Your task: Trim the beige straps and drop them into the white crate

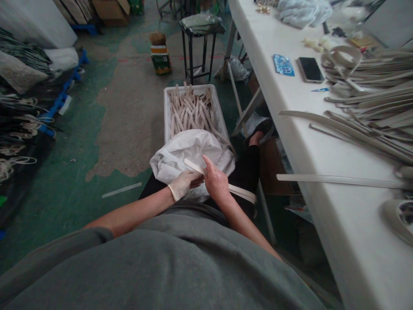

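A flat cream-coloured strap (pixel 193 166) runs between my hands over my lap. My left hand (pixel 184 183), in a thin pale glove, is closed on it near its short free end. My bare right hand (pixel 217 181) is closed around it with the thumb raised, and the folded tail of the strap comes out past the wrist and lies across my right thigh. Beneath both hands a crumpled white woven sack (pixel 171 155) covers my lap. Beyond it a white plastic crate (pixel 165 113) holds many short beige strips (pixel 192 107). The fingertips are partly hidden.
On the white table (pixel 290 142) at right lie long grey-beige straps (pixel 380 99), a phone (pixel 310 69) and a blue packet (pixel 283 65). A black-legged stool (pixel 190 56) and a small carton (pixel 160 54) stand ahead. Blue pallets (pixel 66 88) with bundled cords line the left.
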